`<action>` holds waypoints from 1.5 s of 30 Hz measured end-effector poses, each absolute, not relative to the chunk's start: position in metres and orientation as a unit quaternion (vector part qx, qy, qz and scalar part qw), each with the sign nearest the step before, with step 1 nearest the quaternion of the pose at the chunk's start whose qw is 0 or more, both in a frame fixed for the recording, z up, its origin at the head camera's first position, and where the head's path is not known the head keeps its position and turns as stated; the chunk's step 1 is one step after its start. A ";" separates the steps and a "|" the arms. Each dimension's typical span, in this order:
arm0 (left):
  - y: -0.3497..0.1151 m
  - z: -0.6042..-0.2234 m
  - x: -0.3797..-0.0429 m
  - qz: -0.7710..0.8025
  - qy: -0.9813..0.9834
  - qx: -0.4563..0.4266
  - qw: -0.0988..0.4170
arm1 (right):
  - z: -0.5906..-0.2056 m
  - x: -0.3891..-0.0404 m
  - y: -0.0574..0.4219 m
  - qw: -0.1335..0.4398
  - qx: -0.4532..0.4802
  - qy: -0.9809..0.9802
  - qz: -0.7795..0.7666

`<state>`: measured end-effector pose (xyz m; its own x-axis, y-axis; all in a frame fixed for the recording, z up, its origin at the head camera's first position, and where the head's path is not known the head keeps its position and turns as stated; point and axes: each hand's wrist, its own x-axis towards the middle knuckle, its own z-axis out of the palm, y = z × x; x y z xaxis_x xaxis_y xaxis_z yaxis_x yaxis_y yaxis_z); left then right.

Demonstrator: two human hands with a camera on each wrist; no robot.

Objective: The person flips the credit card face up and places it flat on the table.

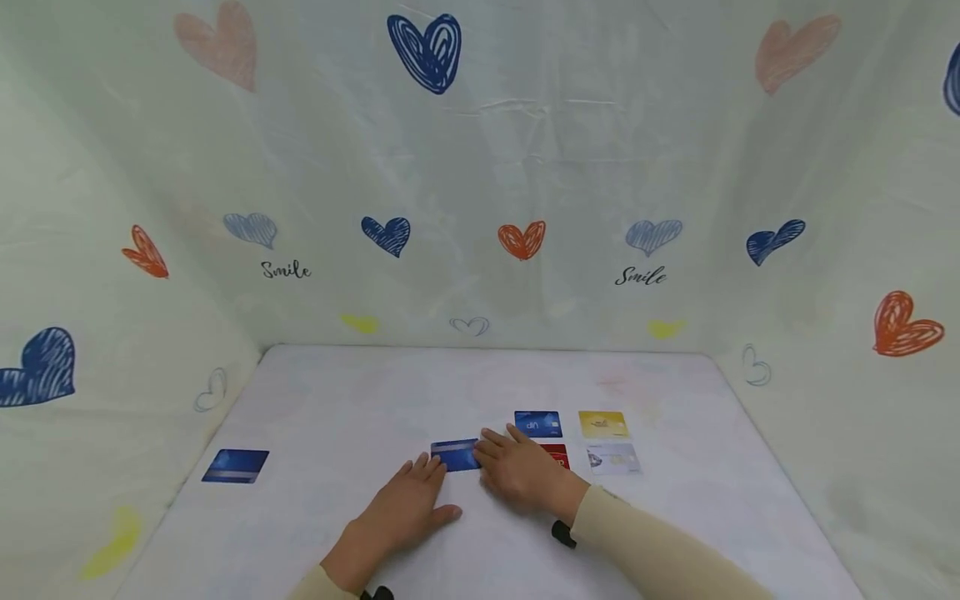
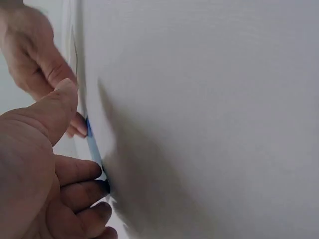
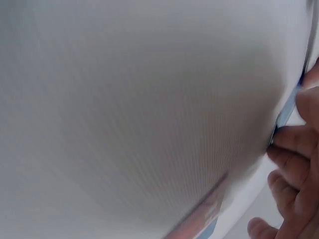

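A blue bank card with a pale stripe lies flat on the white tabletop between both hands. Fingertips of my left hand touch its left end, while the thumb stands away from it. On its right end rest the fingertips of my right hand. That hand partly hides a red card lying beneath its far side. The left wrist view catches the blue card edge-on at the fingers. From the right wrist, a slice of the red card shows near the bottom.
Another blue striped card lies alone at the table's left. Behind the right hand is a blue card with its chip side up. Farther right, a gold card lies above a silver card. Heart-printed sheeting walls the table.
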<state>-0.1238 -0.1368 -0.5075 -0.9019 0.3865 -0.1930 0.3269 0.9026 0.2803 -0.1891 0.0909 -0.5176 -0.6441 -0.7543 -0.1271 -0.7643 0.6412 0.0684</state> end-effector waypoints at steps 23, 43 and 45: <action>-0.149 -0.516 -0.165 0.059 0.986 0.158 0.000 | -0.515 -0.198 0.077 -0.016 -0.370 0.929 -0.003; -0.152 -0.522 -0.169 0.085 0.984 0.158 0.004 | -0.516 -0.212 0.068 0.036 -0.361 0.932 -0.023; -0.152 -0.522 -0.168 0.091 0.982 0.166 -0.010 | -0.515 -0.211 0.069 0.035 -0.363 0.931 -0.025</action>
<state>-0.1678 -0.1521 -0.5220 -0.9448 0.3239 0.0499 0.3275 0.9283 0.1763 -0.2111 0.0688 -0.5152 -0.7336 -0.6779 -0.0475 -0.6744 0.7349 -0.0717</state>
